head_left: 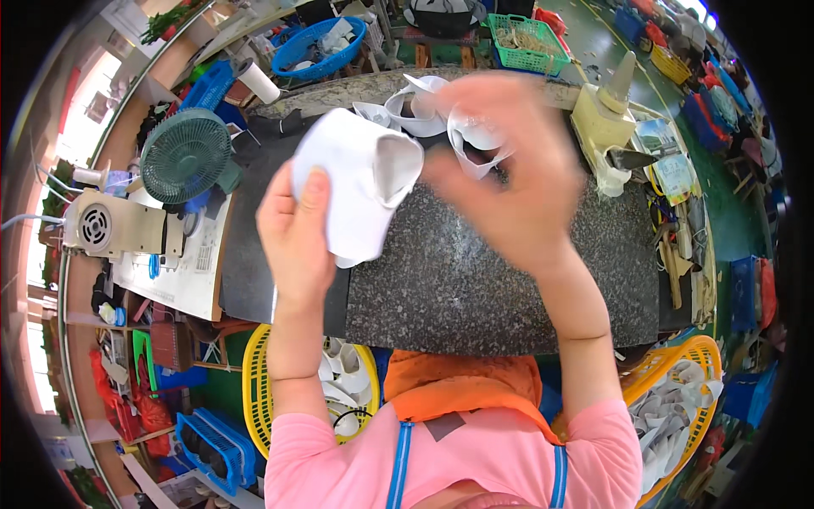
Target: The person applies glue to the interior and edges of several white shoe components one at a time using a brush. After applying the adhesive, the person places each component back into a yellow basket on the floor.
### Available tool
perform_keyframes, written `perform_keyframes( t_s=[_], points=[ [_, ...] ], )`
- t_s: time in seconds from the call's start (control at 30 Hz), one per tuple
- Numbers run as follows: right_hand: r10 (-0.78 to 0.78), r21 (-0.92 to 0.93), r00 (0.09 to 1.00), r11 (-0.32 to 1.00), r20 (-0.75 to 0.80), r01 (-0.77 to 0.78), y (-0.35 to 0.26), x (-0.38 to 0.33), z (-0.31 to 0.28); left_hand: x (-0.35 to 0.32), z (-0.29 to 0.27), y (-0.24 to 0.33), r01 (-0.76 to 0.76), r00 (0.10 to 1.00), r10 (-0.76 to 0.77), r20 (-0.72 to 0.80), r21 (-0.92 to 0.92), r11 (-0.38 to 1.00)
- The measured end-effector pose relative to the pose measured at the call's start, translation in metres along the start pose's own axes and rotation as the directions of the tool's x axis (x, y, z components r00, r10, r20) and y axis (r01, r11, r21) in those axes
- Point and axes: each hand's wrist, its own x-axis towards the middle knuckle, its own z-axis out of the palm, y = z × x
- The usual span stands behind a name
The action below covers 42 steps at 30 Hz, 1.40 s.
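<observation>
My left hand is closed round a white shoe upper, thumb across its near face. The upper is held tilted above the dark work surface, its round opening facing right. My right hand is raised over the far part of the speckled stone slab. Motion smears its fingers, so I cannot tell whether they grip anything. A white upper shows between its thumb and fingers, and whether they touch it is unclear. Behind, another white upper stands at the slab's far edge, partly covered by the right hand.
Yellow baskets of white pieces stand at my left and right. A green fan and a beige machine are on the left. On the right sit a beige bench device and hand tools. A blue basket is behind.
</observation>
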Motion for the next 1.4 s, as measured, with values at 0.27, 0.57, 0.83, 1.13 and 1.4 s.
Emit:
perform_keyframes(
  t_s=[0.27, 0.57, 0.83, 1.13, 1.4],
  points=[
    [-0.076, -0.268, 0.959, 0.951, 0.274, 0.152, -0.002, -0.014, 0.017, -0.023, 0.018, -0.005, -0.061, 0.994, 0.048, 0.102, 0.120, 0.991],
    [-0.135, -0.494, 0.947, 0.827, 0.290, 0.270, -0.012, -0.021, 0.010, -0.033, 0.040, -0.011, -0.083, 0.992, 0.074, 0.099, 0.085, 0.993],
    [0.229, -0.521, 0.952, 0.798, -0.202, -0.302, 0.047, -0.023, -0.132, -0.023, 0.019, -0.016, -0.042, 0.980, -0.018, 0.198, 0.293, 0.955],
    [0.359, -0.948, 0.899, -0.278, -0.250, -0.153, 0.131, -0.078, -0.329, -0.022, 0.020, -0.044, -0.604, 0.791, 0.109, 0.602, 0.739, 0.300],
    [0.668, -0.585, 0.650, 0.380, -0.363, -0.717, 0.182, -0.073, -0.291, -0.035, 0.026, -0.103, -0.897, 0.433, 0.445, 0.784, 0.423, 0.126]
  ],
)
